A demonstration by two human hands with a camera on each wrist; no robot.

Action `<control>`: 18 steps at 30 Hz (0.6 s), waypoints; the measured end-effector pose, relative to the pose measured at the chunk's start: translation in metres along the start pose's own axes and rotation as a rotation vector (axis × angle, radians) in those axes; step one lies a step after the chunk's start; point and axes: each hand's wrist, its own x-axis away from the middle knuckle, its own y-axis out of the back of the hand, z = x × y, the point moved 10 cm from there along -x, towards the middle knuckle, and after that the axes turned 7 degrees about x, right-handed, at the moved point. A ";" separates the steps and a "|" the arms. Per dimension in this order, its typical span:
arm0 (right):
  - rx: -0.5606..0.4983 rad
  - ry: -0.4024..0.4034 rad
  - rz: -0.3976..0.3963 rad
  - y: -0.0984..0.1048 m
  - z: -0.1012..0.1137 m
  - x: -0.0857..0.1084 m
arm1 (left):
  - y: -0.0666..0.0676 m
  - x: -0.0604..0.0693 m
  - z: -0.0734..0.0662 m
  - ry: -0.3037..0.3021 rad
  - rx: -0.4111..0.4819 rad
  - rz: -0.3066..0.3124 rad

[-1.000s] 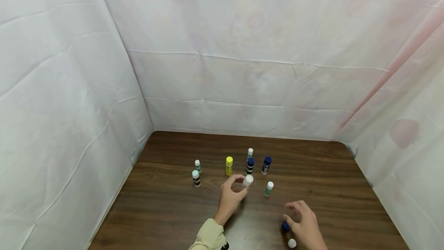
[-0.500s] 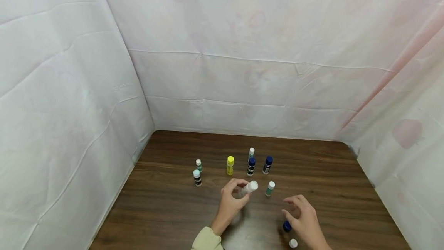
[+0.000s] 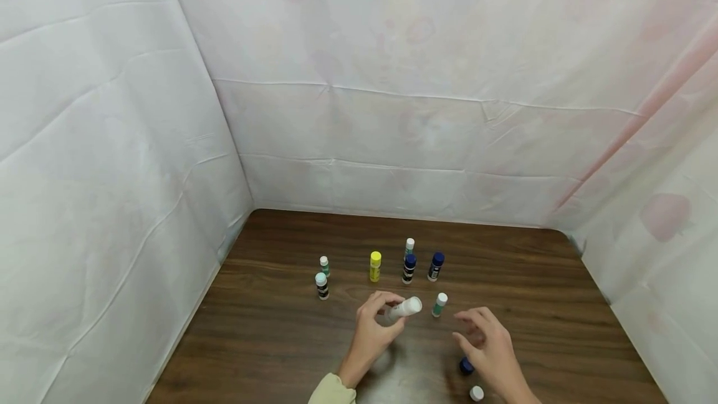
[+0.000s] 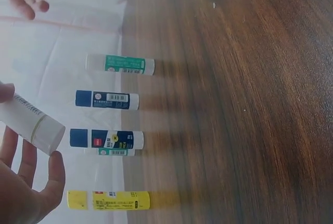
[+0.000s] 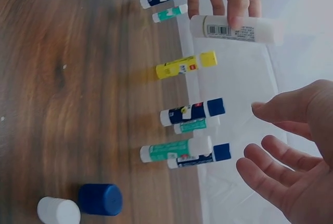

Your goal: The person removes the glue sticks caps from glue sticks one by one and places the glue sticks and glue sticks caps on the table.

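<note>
My left hand (image 3: pixel 370 328) pinches a white glue stick (image 3: pixel 405 308) between thumb and fingers. The stick is held above the table and tilted, its top leaning right; its printed barcode label shows in the right wrist view. To the right, my right hand (image 3: pixel 493 348) hovers with thumb and fingers apart and nothing between them. Near it on the table stand a blue cap (image 5: pixel 100 199) and a white cap (image 5: pixel 58 211), side by side. A green glue stick with a white cap (image 3: pixel 440 305) stands upright between the two hands.
Further back stand a yellow glue stick (image 3: pixel 375 267), two navy glue sticks (image 3: pixel 409 269) (image 3: pixel 435 267) and a partly hidden green one (image 3: pixel 409 247). At left are a small green stick (image 3: pixel 325 266) and a dark-labelled one (image 3: pixel 322 287). White cloth (image 3: pixel 359 123) surrounds the wooden table (image 3: pixel 252 329).
My left hand has lifted the white glue stick and tipped it further to the right. The right hand has drawn slightly up and left, away from the blue cap. The view has shifted a little.
</note>
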 end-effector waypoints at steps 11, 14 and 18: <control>-0.026 0.044 0.000 0.003 0.022 -0.008 | -0.001 0.005 -0.017 -0.045 -0.023 -0.002; -0.046 0.072 -0.001 0.003 0.030 -0.010 | 0.000 0.004 -0.032 -0.063 -0.003 -0.004; -0.076 0.090 0.015 0.002 0.038 -0.011 | 0.003 0.003 -0.052 -0.069 0.021 0.013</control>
